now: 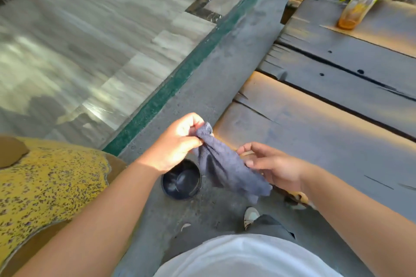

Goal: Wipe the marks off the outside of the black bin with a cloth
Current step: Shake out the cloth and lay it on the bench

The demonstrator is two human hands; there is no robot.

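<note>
Here, one cloth (225, 168) pinched by left hand (177, 144), right hand (274, 168) loosely cupping it, one black bin (181, 180).

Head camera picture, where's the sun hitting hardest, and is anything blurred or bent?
Head view: strong sun bleaches the left hand, which pinches the dark cloth; the right hand lies in shade. Glare patches shine on the tiled floor, which is also streaked with motion blur. The wide lens bends the wooden planks. The black bin is in shadow.

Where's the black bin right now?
In the head view, the black bin stands on the concrete floor, just below the left hand, left of the hanging cloth.
</note>
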